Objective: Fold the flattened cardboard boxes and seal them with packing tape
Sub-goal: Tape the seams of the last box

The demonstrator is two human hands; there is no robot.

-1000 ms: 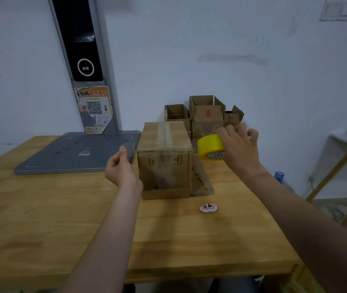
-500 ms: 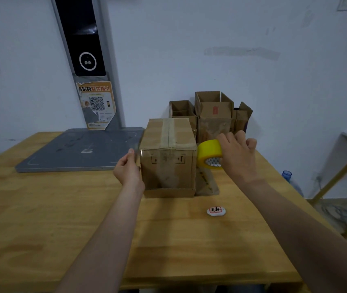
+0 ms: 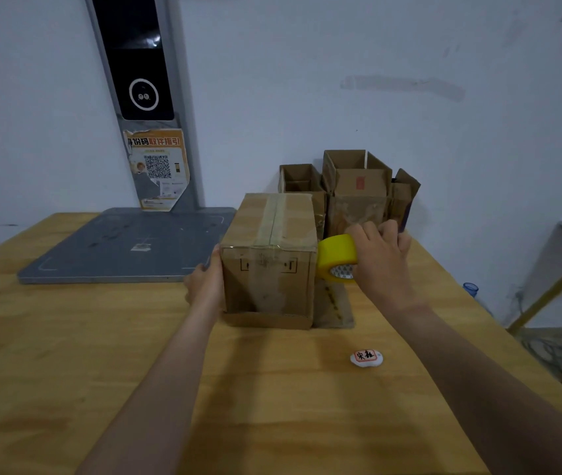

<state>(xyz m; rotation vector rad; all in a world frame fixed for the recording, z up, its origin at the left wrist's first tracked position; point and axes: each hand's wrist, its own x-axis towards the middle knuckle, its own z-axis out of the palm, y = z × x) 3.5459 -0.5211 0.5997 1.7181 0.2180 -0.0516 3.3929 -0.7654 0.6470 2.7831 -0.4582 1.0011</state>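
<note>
A folded cardboard box point(image 3: 269, 255) stands on the wooden table point(image 3: 67, 354), with clear tape running along its top seam. Its lower flaps stick out at the base, one lying flat to the right. My left hand point(image 3: 206, 286) presses flat against the box's left side. My right hand point(image 3: 380, 260) grips a yellow roll of packing tape point(image 3: 336, 257), held against the box's upper right edge.
Several open cardboard boxes point(image 3: 354, 186) stand against the wall behind. A grey scale platform point(image 3: 125, 246) with a tall post and black screen lies at the back left. A small white tag point(image 3: 366, 358) rests on the table in front of the box. The table's right edge drops to a shelf frame.
My left hand has moved right from open air onto the box's left side. My right hand has lowered the tape roll until it touches the box's right edge.
</note>
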